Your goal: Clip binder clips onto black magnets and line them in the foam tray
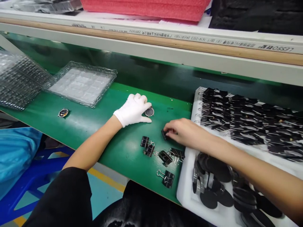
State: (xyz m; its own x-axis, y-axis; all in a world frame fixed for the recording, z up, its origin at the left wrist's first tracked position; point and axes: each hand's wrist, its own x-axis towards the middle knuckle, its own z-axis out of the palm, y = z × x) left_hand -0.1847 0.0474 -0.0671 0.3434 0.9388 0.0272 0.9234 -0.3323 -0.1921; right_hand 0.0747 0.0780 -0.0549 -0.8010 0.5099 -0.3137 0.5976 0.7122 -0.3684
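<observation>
My left hand [134, 109], in a white glove, reaches over the green table. Its thumb and fingers are apart around a small round watch-like part [149, 112] with a dark face; the fingertips are at its upper edge. My bare right hand [181, 130] pinches a black binder clip [164, 135] just above or on the table; the fingers partly hide it. Several loose binder clips [168, 179] with wire handles lie below, toward the front edge. Another round part [63, 113] with an orange and dark face lies alone at the left.
A white foam box [183, 189] at right holds rows of clipped black pieces [246, 116] and a pile of dark discs [209, 198]. Clear plastic trays [81, 82] lie at left beside a tray stack [19, 80]. A shelf edge [151, 47] overhangs the back, bearing pink foam [146, 8].
</observation>
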